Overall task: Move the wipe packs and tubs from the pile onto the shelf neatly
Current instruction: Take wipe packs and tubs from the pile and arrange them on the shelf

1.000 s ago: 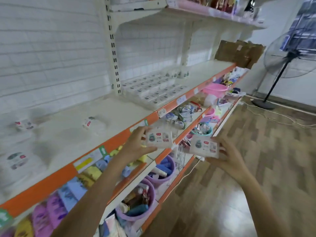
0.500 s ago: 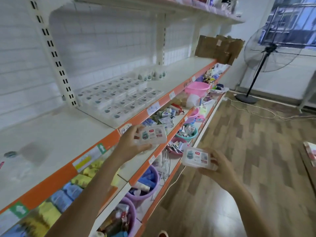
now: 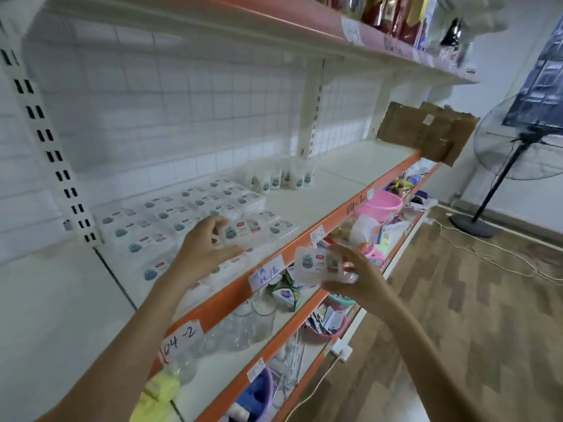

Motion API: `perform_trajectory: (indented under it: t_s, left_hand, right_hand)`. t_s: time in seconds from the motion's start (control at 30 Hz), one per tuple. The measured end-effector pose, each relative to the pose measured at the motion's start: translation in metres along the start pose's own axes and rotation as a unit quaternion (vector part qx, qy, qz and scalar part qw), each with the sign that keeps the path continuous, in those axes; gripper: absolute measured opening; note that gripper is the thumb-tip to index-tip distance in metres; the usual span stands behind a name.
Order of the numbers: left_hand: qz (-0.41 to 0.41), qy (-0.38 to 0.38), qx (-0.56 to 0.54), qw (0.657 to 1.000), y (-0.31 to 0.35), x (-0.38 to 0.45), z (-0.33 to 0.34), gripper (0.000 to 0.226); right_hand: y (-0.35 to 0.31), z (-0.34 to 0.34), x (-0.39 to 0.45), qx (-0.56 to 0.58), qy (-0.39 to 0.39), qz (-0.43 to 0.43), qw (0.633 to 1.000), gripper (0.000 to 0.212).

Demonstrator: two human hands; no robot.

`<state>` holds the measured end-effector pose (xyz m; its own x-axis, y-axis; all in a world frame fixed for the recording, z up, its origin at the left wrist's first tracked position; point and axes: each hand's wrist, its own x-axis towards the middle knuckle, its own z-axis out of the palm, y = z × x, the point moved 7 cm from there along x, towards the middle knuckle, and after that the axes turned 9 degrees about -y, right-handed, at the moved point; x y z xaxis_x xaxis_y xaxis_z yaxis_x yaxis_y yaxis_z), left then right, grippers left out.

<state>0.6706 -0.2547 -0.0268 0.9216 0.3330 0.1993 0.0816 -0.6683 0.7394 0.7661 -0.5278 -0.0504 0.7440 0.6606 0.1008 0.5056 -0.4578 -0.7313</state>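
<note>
Head view: pinching a flat, clear-wrapped white wipe pack with a teal-and-red label (image 3: 242, 231) in the left hand (image 3: 207, 251), thumb under the near edge and fingers curled over the far-left end. Hovering that pack over the front-right corner of the grid of matching white wipe packs (image 3: 182, 220) already lying flat on the cream metal shelf with the orange front lip (image 3: 320, 190). Running its long axis left to right, roughly parallel to the shelf lip and to the rows already laid. Contact with the packs below: cannot tell, motion blur.

Gripping a second identical flat wipe pack (image 3: 320, 264) in the right hand (image 3: 356, 278), fingers wrapped round its right end, label up. Sitting in front of the orange lip and lower, out over the aisle, clear of the shelf.

Judging the left hand nearer: free slot seemingly lying just right of and behind its pack, at the end of the front row. Needing only a short lowering, long axis kept in line with the row. Right pack needing a lift up and over the lip first.

Standing behind the grid near the back wall, a row of small white upright wipe tubs with blue-green labels (image 3: 281, 179).
</note>
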Motion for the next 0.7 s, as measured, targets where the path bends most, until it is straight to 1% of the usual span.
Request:
perform_trajectory:
  t_s: [0.2, 0.33, 0.43, 0.6, 0.7]
  left_hand:
    - [-0.041, 0.037, 0.028, 0.998, -0.014, 0.032, -0.013, 0.063]
    - [-0.089, 0.054, 0.055, 0.993, -0.022, 0.047, -0.011, 0.069]
    - [-0.125, 0.061, 0.09, 0.986, -0.025, 0.054, 0.0, 0.068]
    - [-0.197, 0.083, 0.153, 0.965, -0.018, 0.052, 0.017, 0.071]
    - [-0.235, 0.105, 0.14, 0.956, -0.016, 0.048, 0.028, 0.069]
  right_hand:
    - [-0.009, -0.018, 0.101, -0.007, -0.04, -0.062, 0.997, 0.07]
    - [-0.009, -0.015, 0.175, -0.023, -0.101, -0.09, 0.991, 0.069]
    - [-0.002, -0.002, 0.221, -0.013, -0.164, -0.104, 0.981, 0.07]
    - [0.007, 0.02, 0.261, -0.002, -0.266, -0.139, 0.954, 0.071]
    - [0.007, 0.03, 0.265, -0.003, -0.315, -0.163, 0.935, 0.075]
